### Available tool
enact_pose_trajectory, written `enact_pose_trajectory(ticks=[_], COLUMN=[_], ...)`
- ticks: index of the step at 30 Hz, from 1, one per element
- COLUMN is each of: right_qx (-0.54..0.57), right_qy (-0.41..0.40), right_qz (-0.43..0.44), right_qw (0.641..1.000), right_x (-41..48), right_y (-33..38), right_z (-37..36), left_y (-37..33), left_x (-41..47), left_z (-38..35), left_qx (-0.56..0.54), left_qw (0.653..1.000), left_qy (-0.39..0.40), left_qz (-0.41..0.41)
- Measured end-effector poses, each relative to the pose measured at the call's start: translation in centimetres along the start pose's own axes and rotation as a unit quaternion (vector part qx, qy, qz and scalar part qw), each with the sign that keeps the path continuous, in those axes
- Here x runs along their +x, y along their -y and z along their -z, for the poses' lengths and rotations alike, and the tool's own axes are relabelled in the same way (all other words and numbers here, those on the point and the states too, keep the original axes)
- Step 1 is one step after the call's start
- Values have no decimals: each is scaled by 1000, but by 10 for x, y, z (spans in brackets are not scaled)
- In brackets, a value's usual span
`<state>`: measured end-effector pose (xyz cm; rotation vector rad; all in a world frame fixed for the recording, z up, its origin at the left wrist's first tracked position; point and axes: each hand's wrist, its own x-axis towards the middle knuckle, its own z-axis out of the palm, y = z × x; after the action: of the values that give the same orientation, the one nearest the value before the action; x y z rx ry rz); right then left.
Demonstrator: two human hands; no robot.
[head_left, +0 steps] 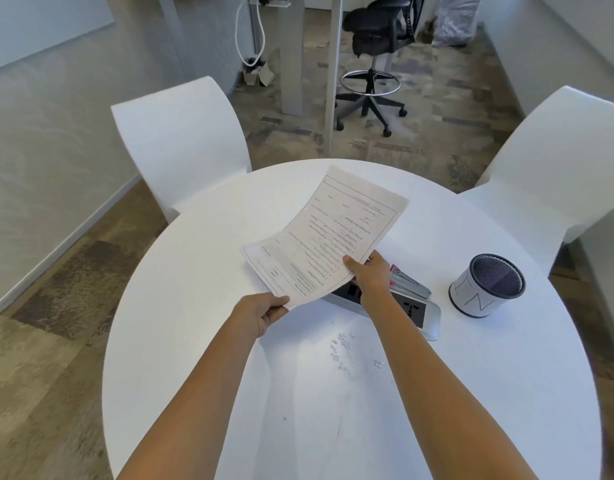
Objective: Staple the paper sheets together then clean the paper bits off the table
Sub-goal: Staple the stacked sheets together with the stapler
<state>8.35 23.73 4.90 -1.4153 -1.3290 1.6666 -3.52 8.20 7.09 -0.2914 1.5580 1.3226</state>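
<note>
Stretching lengthwise away from the left hand (pixel 260 311) pinching their near corner and the right hand (pixel 369 275) gripping their side edge, paper sheets (pixel 328 233) are held above the table (pixel 194 306).

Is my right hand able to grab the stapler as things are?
Probably not yet: the right hand grips the paper sheets, though the stapler lies uncovered just beside it.

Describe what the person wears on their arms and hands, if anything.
The left hand and the right hand are bare: no gloves, rings, watch or bracelet show. Both forearms are uncovered down to the picture's lower edge, with no sleeve in view.
</note>
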Motion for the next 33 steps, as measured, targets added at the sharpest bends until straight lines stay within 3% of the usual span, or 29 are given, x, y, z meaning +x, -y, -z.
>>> enact_pose_trajectory(ticks=[3, 7, 10, 12, 16, 19, 27, 29, 33], right_qx=[-17, -211, -385, -478, -569, -590, -586, -530, -315], right_qy=[59, 41, -35, -38, -20, -36, -13, -17, -31], right_qz=[33, 114, 159, 144, 131, 141, 150, 151, 174], right_qw=[998, 970, 908, 866, 812, 794, 796, 834, 932], right_x=[2, 9, 24, 29, 34, 38, 50, 50, 31], right_y=[4, 0, -18, -28, -38, -36, -30, -27, -7], right_z=[10, 34, 59, 72, 86, 88, 91, 91, 77], left_y=[-6, -13, -18, -21, -27, -31, -35, -35, -37], left_x=[-2, -2, -4, -5, -6, -5, -5, -6, -11], left_z=[-2, -1, -3, -4, -10, -14, -18, -19, -20], left_qx=[-33, -54, -70, -82, -90, -85, -79, -88, -91], left_qw=[998, 994, 990, 986, 981, 978, 968, 966, 960], left_qy=[-12, -25, -23, -20, -9, -8, -11, -8, -3], left_qz=[-46, -93, -121, -142, -174, -189, -236, -244, -263])
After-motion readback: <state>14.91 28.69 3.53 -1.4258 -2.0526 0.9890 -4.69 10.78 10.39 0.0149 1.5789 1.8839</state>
